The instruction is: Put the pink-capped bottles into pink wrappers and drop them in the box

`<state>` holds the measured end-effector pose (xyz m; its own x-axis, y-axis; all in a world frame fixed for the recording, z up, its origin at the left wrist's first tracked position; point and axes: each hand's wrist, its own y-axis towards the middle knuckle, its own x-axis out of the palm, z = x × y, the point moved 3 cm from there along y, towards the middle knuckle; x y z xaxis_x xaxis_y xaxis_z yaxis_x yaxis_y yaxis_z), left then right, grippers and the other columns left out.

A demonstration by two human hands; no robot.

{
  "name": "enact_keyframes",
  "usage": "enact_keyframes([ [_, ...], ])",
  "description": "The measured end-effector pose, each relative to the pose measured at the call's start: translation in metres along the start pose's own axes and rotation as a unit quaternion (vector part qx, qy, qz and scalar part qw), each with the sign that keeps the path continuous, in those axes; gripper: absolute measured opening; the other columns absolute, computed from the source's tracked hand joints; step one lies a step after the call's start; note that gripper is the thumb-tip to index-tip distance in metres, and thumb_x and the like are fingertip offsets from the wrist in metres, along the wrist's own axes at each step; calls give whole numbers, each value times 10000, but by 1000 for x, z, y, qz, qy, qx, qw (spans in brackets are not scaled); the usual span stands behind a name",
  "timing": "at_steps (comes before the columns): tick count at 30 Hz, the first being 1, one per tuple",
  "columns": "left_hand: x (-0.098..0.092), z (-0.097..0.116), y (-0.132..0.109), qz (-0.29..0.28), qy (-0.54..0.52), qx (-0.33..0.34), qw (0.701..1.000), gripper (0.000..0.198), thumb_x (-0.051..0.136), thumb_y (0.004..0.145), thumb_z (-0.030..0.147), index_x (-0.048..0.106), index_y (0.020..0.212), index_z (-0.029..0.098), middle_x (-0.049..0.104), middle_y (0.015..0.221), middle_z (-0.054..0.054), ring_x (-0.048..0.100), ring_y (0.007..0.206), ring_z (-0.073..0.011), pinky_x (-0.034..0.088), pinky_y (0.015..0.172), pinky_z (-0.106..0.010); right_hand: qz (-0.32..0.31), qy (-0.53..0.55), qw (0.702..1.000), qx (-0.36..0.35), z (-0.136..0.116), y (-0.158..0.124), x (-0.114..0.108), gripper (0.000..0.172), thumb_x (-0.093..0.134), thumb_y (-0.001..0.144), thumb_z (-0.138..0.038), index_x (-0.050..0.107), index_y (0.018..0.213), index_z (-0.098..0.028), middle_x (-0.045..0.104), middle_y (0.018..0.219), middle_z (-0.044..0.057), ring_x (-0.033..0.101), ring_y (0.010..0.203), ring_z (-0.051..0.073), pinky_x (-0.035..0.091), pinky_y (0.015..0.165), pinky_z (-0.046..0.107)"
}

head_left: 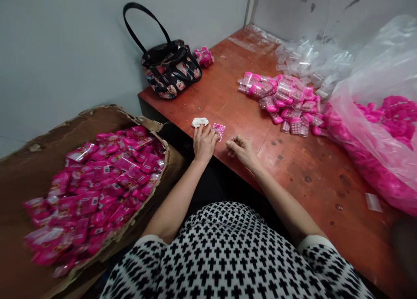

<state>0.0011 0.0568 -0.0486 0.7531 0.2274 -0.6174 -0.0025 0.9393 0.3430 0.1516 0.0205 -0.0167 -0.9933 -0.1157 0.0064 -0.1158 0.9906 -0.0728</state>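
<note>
My left hand (pixel 204 142) rests at the near edge of the reddish-brown table (pixel 293 169), fingers curled, pinching a small pink printed packet (pixel 218 129) that lies flat on the wood. A crumpled white wad (pixel 199 122) sits just beyond its fingertips. My right hand (pixel 241 150) lies a little to the right, fingers loosely curled with thumb and forefinger close together; I cannot make out anything in it.
A cardboard box (pixel 39 160) full of pink packets (pixel 97 186) stands at my left. On the table: a heap of small pink-capped jars (pixel 283 101), clear empty containers (pixel 306 60), a plastic bag of pink caps (pixel 384 129), a dark floral handbag (pixel 169 69).
</note>
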Motion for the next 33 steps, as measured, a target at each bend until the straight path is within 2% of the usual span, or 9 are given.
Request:
enact_keyframes([
  [7, 0, 2, 1, 33, -39, -13, 999, 211, 544, 845, 286, 740, 896, 225, 671, 1165, -66, 403, 1312, -271, 197, 1129, -482, 27, 8, 999, 15, 12, 8, 1, 308, 653, 724, -468, 529, 766, -190, 591, 590, -51, 551, 488, 76, 437, 457, 183],
  [12, -9, 24, -14, 64, -135, 28, 988, 222, 572, 833, 286, 723, 989, 237, 651, 1203, -72, 439, 1299, -243, 255, 1121, -442, 90, 131, 987, 7, 9, 29, 6, 438, 741, 642, -367, 483, 964, -222, 638, 766, -55, 601, 623, 76, 474, 549, 187],
  [14, -14, 32, -18, 61, -195, -15, 979, 232, 652, 772, 300, 723, 986, 245, 658, 1189, -74, 494, 1251, -255, 317, 1093, -423, 82, 149, 985, 19, 6, 36, 4, 423, 747, 628, -325, 486, 942, -216, 615, 690, -76, 568, 557, 65, 451, 528, 178],
  [16, -16, 35, -19, 47, -280, -118, 952, 345, 729, 692, 330, 709, 1023, 234, 675, 1151, -80, 583, 1139, -269, 416, 1013, -416, 50, 144, 988, 19, 0, 39, -2, 403, 740, 628, -293, 501, 941, -208, 608, 653, -82, 554, 531, 62, 440, 522, 174],
  [19, -11, 40, -19, -42, -427, -268, 863, 337, 780, 615, 377, 730, 855, 147, 721, 897, -87, 683, 831, -227, 550, 798, -367, -38, 98, 994, 11, -9, 38, -12, 400, 739, 626, -265, 527, 959, -205, 638, 683, -67, 577, 561, 74, 461, 555, 191],
  [23, -4, 50, -18, -126, -492, -348, 788, 282, 834, 536, 289, 719, 705, 96, 701, 709, -70, 658, 627, -144, 569, 609, -244, -112, -73, 991, -3, -25, 36, -34, 343, 736, 654, -339, 571, 923, -207, 632, 674, -44, 589, 596, 115, 483, 583, 244],
  [26, -2, 51, -19, -99, -486, -394, 774, 223, 832, 525, 208, 713, 675, 93, 694, 663, -59, 641, 569, -117, 556, 551, -204, 10, -282, 958, -58, -50, 50, -79, 305, 658, 735, -467, 612, 858, -192, 652, 762, 27, 609, 714, 171, 496, 682, 315],
  [30, 1, 53, -22, -75, -513, -413, 749, 213, 841, 497, 186, 695, 625, 99, 670, 608, -32, 625, 549, -101, 551, 534, -189, 341, -453, 821, -70, -91, 85, -167, 528, 458, 848, -571, 542, 1155, -150, 583, 1174, 176, 537, 1104, 313, 416, 921, 489],
  [33, 3, 53, -25, -57, -536, -421, 730, 208, 836, 512, 187, 677, 615, 102, 658, 599, -18, 616, 542, -92, 545, 522, -183, 344, -507, 790, 3, -94, 119, -205, 652, 444, 852, -577, 442, 1298, -101, 474, 1307, 244, 449, 1220, 374, 363, 965, 547],
])
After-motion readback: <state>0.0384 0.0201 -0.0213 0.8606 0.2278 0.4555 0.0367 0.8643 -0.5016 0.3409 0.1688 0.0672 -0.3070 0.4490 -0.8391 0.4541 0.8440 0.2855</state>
